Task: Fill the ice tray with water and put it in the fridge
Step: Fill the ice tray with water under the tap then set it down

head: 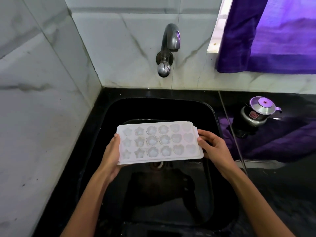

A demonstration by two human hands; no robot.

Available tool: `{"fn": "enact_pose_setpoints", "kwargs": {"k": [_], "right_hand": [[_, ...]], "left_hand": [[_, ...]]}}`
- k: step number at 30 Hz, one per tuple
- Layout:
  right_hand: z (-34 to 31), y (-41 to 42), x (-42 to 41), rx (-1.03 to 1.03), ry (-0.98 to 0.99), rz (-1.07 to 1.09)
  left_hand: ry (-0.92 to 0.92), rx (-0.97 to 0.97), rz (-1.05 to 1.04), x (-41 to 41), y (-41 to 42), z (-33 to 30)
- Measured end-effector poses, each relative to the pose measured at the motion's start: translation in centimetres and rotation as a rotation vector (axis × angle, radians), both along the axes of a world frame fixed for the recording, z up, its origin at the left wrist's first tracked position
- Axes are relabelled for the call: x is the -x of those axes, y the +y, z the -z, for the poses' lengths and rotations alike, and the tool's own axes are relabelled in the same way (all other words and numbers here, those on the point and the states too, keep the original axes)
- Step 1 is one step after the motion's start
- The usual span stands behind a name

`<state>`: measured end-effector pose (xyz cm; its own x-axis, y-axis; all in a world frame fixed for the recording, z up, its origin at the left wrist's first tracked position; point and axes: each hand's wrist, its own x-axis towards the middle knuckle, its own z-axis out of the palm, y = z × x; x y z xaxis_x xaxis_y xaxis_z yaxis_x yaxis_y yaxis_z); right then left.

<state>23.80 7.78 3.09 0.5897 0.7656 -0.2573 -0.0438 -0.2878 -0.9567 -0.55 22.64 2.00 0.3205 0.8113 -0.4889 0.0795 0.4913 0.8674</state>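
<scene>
White plastic ice tray [159, 142] sits flat between our left hand [112, 155] and right hand [212, 146], each holding one end over the sink [207, 106], so water won't spill.

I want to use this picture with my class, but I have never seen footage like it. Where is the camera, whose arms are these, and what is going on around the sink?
The camera sits on a person's head and looks forward and down, so the two bare arms coming in from the bottom are the wearer's own. There is no machine here. The left hand and right hand each grip one short end of a white ice tray, holding it roughly level over a black sink. Its cups are shaped as stars, flowers and hearts. A metal tap juts from the tiled wall above; no water is seen running. On the dark counter to the right stands a small metal pot with a lid, beneath a purple curtain.
</scene>
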Motion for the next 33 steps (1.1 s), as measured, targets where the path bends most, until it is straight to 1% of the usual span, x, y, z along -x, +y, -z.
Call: {"fn": "enact_pose_setpoints", "kwargs": {"k": [3, 5, 7, 9, 11, 13, 14, 15, 16, 19, 20, 22, 24, 26, 31, 33], "right_hand": [[-0.2, 1.3, -0.9, 0.033, 0.032, -0.023], [-0.2, 2.7, -1.9, 0.096, 0.049, -0.074], [-0.3, 4.8, -3.5, 0.161, -0.009, -0.086], [-1.2, 7.4, -5.1, 0.179, -0.122, -0.045], [-3.0, 10.3, -6.1, 0.139, -0.233, -0.020], [-4.9, 13.6, -6.5, 0.078, -0.259, -0.033], [-5.6, 15.4, -6.5, 0.066, -0.234, -0.050], [-6.1, 17.2, -6.5, 0.059, -0.165, -0.069], [-6.5, 19.0, -6.6, 0.054, -0.035, -0.087], [-7.6, 23.3, -6.7, 0.050, 0.490, -0.152], [-7.7, 24.1, -6.6, 0.042, 0.603, -0.166], [-7.6, 25.5, -6.5, -0.010, 0.739, -0.133], [-7.6, 26.3, -6.6, -0.055, 0.806, -0.081], [-7.8, 26.5, -6.8, -0.064, 0.820, -0.084], [-8.6, 26.7, -7.0, 0.005, 0.732, -0.130], [-8.2, 26.9, -7.6, -0.001, 0.719, -0.095]], "left_hand": [[0.009, 0.006, -0.060, -1.1, 1.2, -0.4], [0.031, -0.002, -0.082, -1.9, 2.0, -0.4], [0.042, -0.005, -0.094, -2.7, 2.9, 0.0], [0.053, -0.002, -0.104, -3.3, 3.7, 0.3], [0.058, -0.003, -0.114, -3.9, 4.2, 0.5], [0.058, -0.003, -0.117, -4.5, 4.9, 0.7], [0.057, -0.001, -0.120, -4.8, 5.2, 0.7], [0.056, 0.002, -0.124, -5.0, 5.5, 0.7], [0.055, 0.006, -0.127, -5.3, 5.8, 0.7], [0.060, 0.021, -0.132, -5.9, 6.5, 0.8], [0.058, 0.025, -0.134, -6.0, 6.7, 0.8], [0.063, 0.026, -0.139, -6.1, 7.2, 0.8], [0.073, 0.023, -0.140, -6.2, 7.7, 0.8], [0.074, 0.019, -0.136, -6.3, 7.9, 0.6], [0.070, -0.012, -0.136, -6.5, 8.4, -0.1], [0.093, -0.040, -0.101, -7.0, 9.5, 0.0]]}}
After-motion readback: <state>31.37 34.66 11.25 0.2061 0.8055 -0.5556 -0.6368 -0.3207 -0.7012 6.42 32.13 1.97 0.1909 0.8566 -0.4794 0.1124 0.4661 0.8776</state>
